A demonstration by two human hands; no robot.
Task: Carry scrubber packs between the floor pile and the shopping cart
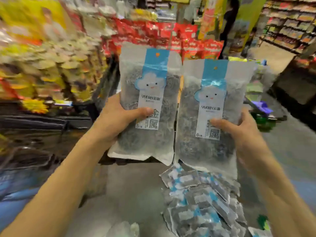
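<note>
1. Left hand (118, 119) grips the left scourer pack (147, 103) at its lower left edge; thumb lies across the front label, remaining fingers hidden behind the pack.
2. Right hand (239, 132) grips the right scourer pack (210, 115) at its lower right edge; thumb on the front label, fingertips curled round the right edge.
3. Both packs held upright, side by side, inner edges touching or nearly so; cannot tell which. The left pack sits slightly higher in the view.
4. Each pack: frosted pouch, grey metal scouring balls inside, blue-and-white centre strip with a cloud face and "yunlei" lettering.
5. Below the packs, on the grey floor (133, 190): a heap of matching packs (201, 200), lying flat and overlapping.
6. Behind: red snack bags (153, 33) on display, just above the held packs. Left side shelving (42, 62) heavily blurred. Stocked shelves (290, 23) at far right, well apart.
</note>
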